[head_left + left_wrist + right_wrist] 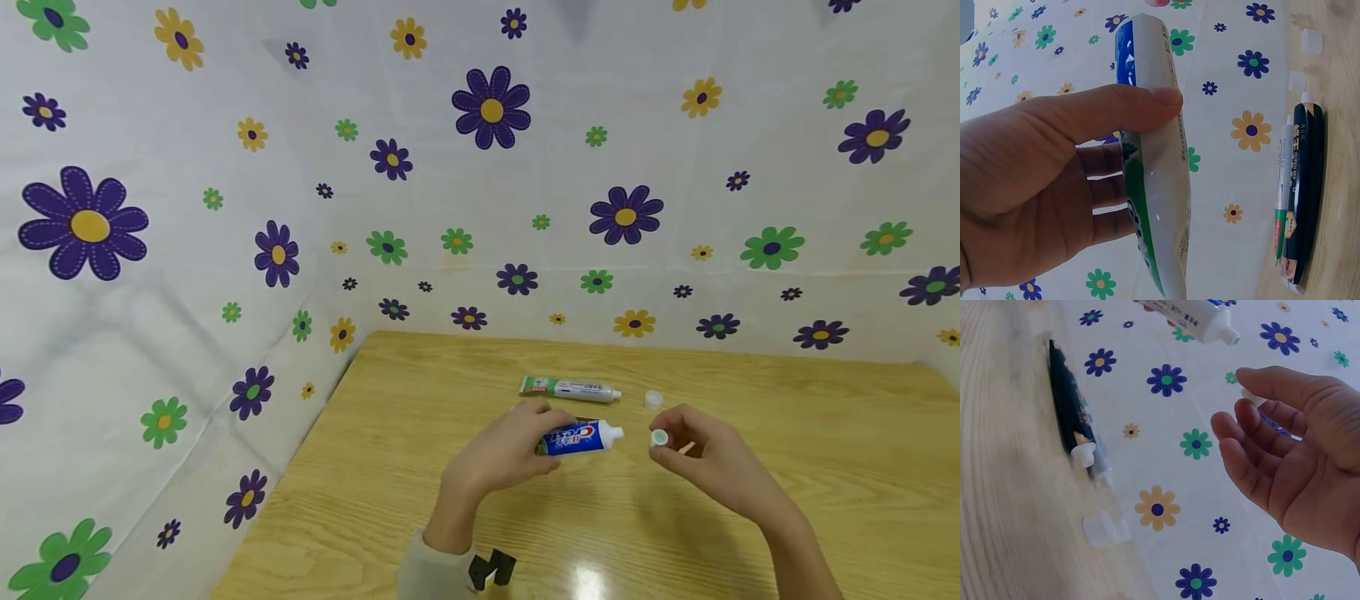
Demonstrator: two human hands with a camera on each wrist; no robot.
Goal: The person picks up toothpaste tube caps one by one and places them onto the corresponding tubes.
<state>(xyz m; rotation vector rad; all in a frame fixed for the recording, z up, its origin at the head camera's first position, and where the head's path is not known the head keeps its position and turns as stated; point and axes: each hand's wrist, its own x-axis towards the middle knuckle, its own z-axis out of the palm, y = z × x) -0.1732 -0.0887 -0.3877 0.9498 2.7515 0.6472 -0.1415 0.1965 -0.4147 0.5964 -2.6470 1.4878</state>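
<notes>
My left hand [498, 450] grips a blue and white Crest toothpaste tube [576, 438], its bare white nozzle pointing right. In the left wrist view, the thumb of the left hand [1035, 181] presses along the white back of the tube [1157, 150], with the other fingers behind it. My right hand [712, 458] pinches a small white cap [659, 438] between thumb and fingertips, a short gap from the nozzle. The right wrist view shows the cap [1252, 397] partly hidden by the right hand [1316, 437], below the toothpaste tube [1200, 319].
A green and white toothpaste tube [570, 389] lies on the wooden table [420, 375] behind the hands. Beside it is a black tube [1304, 187], mostly hidden in the head view. Loose white caps [1312, 42] stand near their nozzles. A flower-printed cloth [555, 175] hangs behind.
</notes>
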